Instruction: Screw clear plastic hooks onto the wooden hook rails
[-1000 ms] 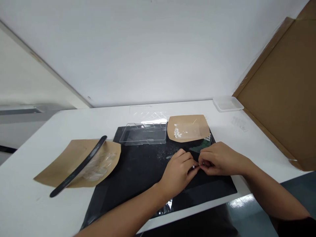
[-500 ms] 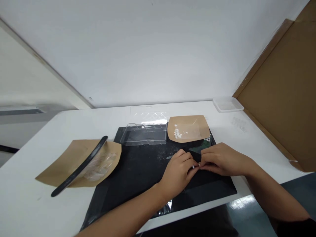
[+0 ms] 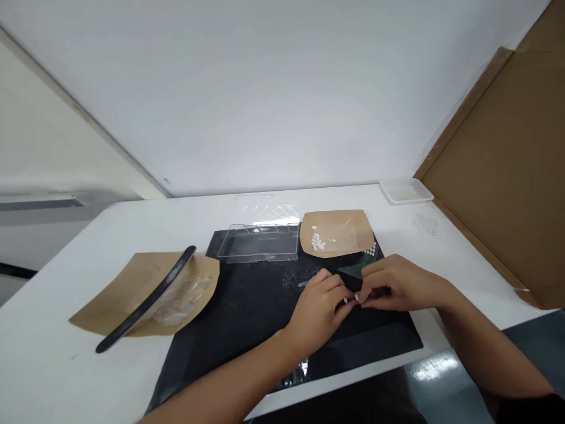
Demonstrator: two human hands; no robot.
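My left hand (image 3: 318,303) is closed in a pinch over the black mat (image 3: 247,312), with a small white nail-shaped piece (image 3: 345,300) showing at its thumb and index finger. Close against it, my right hand (image 3: 392,285) pinches another tiny white piece (image 3: 356,297) between thumb and fingertip. The fingertips of both hands nearly meet. Just beyond the right hand lies a dark green sheet (image 3: 355,269) bearing rows of white dots (image 3: 372,249). Behind them, a brown paper tray (image 3: 335,217) contains several small white pieces (image 3: 317,240).
A clear plastic case (image 3: 260,257) rests at the mat's back edge. To the left, a black curved nail file (image 3: 145,303) lies across a brown paper tray (image 3: 119,280) with clear plastic pieces (image 3: 180,303). A translucent tub (image 3: 406,200) stands near the cardboard panel (image 3: 498,171).
The right fingertips have shifted slightly, and the white piece at them shows more clearly. The left hand keeps its pinch. The whole view has moved a little.
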